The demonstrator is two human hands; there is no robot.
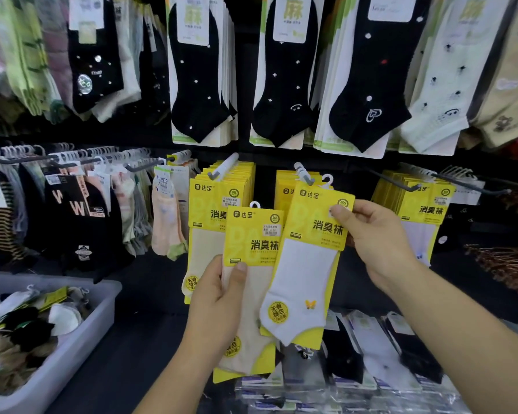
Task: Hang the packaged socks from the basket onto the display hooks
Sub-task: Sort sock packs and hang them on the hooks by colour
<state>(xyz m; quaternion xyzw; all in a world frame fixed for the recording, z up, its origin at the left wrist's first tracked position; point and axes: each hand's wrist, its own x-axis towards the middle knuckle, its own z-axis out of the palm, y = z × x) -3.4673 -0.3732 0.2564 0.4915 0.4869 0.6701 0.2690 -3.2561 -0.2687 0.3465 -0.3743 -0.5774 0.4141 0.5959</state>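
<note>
While the left hand point(219, 300) grips a beige sock pack point(253, 240) by its edge, the right hand point(377, 243) pinches a white sock pack point(307, 264) at its top corner. Its hanger sits just beside the display hook point(305, 174) tip. Grey basket point(78, 354), lower left, holds more socks.

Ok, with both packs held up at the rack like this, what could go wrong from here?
1. The right hand pinches the white sock pack only by its top corner, and its hanger loop sits beside the tip of the hook, not visibly on it; it may miss or twist.
2. The beige sock pack in the left hand overlaps the white one, so they could snag.
</note>
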